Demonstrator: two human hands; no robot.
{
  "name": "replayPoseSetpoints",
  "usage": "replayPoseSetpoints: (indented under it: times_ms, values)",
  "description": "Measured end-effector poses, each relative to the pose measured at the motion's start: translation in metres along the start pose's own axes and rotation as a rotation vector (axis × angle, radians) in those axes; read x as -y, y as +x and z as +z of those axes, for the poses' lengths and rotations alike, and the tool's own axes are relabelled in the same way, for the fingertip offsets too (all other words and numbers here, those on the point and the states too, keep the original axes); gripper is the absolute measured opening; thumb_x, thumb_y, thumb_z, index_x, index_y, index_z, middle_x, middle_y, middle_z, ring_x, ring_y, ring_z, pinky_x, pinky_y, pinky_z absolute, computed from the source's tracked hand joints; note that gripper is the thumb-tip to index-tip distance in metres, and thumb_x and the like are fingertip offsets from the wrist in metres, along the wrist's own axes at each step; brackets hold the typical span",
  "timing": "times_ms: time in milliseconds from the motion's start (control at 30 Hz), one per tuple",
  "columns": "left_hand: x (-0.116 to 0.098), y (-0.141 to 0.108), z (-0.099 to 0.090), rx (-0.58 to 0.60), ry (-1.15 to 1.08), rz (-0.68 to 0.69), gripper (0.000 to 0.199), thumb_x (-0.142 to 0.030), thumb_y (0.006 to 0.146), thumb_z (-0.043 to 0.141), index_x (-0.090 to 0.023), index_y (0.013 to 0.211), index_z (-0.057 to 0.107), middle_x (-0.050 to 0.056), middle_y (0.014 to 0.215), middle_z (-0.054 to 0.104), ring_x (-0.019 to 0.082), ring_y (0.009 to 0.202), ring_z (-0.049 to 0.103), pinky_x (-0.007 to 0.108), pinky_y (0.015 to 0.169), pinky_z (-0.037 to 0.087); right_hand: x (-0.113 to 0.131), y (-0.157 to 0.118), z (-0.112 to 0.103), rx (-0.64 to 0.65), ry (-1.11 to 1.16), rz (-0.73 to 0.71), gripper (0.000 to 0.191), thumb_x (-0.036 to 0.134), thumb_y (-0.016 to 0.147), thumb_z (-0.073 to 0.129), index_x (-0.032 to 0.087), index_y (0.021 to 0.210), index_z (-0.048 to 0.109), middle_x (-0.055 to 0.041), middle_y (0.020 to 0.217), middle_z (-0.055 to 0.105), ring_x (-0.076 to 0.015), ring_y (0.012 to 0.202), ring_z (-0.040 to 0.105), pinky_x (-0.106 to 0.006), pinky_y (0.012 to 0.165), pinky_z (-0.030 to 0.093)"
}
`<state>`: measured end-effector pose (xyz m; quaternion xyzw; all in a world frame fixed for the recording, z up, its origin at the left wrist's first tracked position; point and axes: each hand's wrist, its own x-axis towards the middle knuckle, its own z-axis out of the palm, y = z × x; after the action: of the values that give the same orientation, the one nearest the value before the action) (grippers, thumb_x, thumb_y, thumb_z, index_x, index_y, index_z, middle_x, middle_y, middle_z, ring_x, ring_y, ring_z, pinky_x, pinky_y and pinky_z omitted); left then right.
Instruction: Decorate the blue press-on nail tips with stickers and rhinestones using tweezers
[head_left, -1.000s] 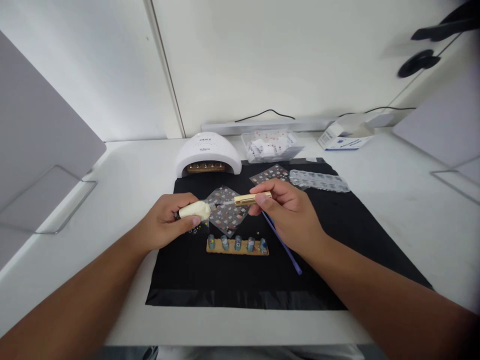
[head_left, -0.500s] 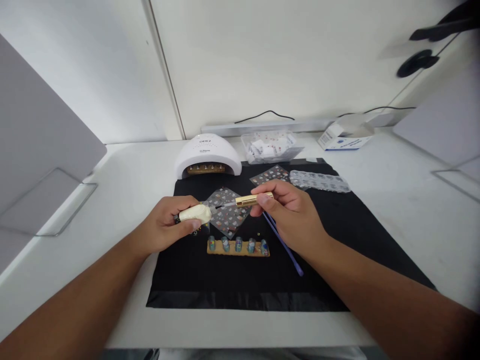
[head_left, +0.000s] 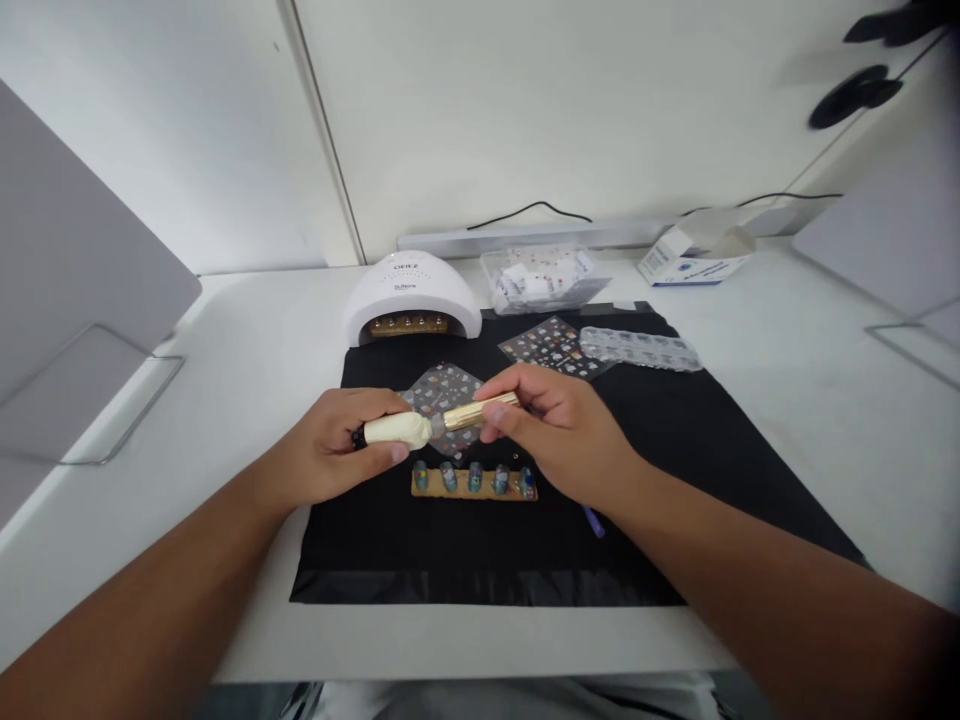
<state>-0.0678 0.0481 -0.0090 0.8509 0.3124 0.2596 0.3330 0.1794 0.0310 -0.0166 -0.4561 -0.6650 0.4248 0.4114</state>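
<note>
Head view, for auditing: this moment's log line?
left hand: cream bottle | right hand: gold cap at bottle's neck | nail strip: on mat

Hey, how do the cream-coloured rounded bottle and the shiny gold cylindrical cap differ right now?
The cream-coloured rounded bottle is pale, while the shiny gold cylindrical cap gleams. The bottle is thicker, with rounded shoulders; the cap is slim and straight-sided. The left hand holds the bottle; the right hand holds the cap. Both are held sideways above the flat black mat, roughly end to end.
</note>
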Motion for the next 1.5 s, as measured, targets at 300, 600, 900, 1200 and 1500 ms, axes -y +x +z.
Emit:
replayPoseSetpoints:
  times_ms: [300,600,900,1200,1500]
  values:
    - [0.021,-0.004,-0.001,-0.285,-0.213,-0.106,0.016,-0.032,0.087,0.062,-0.017,0.086,0.064,-0.002,0.072,0.057,0.010,0.063,0.049,0.021,0.056,0.038,-0.002,-0.002,-0.004,0.000,0.038,0.017,0.010,0.028,0.082,0.060,0.021,0.082,0.067,0.0045,0.056,0.062,-0.0101,0.054,0.057,-0.022,0.055,0.043]
    - [0.024,-0.004,0.000,-0.261,-0.230,-0.139,0.017,-0.034,0.087,0.063,-0.017,0.085,0.063,-0.002,0.070,0.054,0.009,0.061,0.046,0.021,0.055,0.035,0.004,-0.004,-0.001,0.113,-0.295,-0.093,0.012,0.025,0.081,0.057,0.019,0.079,0.068,0.0008,0.064,0.066,-0.0133,0.059,0.060,-0.026,0.056,0.043]
    - [0.018,-0.004,0.000,-0.225,-0.162,-0.114,0.014,-0.031,0.088,0.061,-0.018,0.087,0.063,-0.002,0.071,0.056,0.009,0.060,0.046,0.021,0.054,0.035,0.001,-0.006,0.000,0.106,-0.390,-0.275,0.013,0.026,0.082,0.058,0.020,0.082,0.070,-0.0004,0.070,0.071,-0.0145,0.065,0.062,-0.028,0.063,0.046]
    - [0.017,-0.004,0.000,-0.222,-0.130,-0.143,0.019,-0.034,0.087,0.061,-0.016,0.086,0.064,-0.001,0.071,0.056,0.011,0.062,0.048,0.023,0.055,0.037,0.004,-0.007,0.000,0.109,-0.309,-0.224,0.012,0.026,0.083,0.057,0.021,0.080,0.067,0.0002,0.069,0.069,-0.0136,0.062,0.062,-0.026,0.059,0.045]
    - [0.018,-0.005,0.000,-0.232,-0.121,-0.131,0.017,-0.034,0.088,0.061,-0.017,0.087,0.064,-0.001,0.071,0.056,0.010,0.061,0.048,0.022,0.055,0.036,0.003,-0.005,-0.002,0.083,-0.304,-0.155,0.011,0.023,0.082,0.056,0.020,0.078,0.066,0.0022,0.063,0.066,-0.0114,0.056,0.058,-0.024,0.055,0.042]
